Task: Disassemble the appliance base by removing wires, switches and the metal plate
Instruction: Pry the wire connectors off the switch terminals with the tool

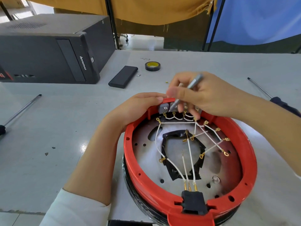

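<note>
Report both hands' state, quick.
Left hand: fingers curled over the red plastic appliance base rim, gripping it.
Right hand: pinching a slim grey metal tool.

Left hand (138,108) grips the red base (241,181) rim by the switches (164,109) — right hand (200,95) holds a grey tool (187,92), tip at a switch.

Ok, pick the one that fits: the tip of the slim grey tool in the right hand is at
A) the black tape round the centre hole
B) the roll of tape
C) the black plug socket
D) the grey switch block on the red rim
D: the right hand holds the grey tool, whose tip meets the grey switch block on the red base's far rim.
</note>
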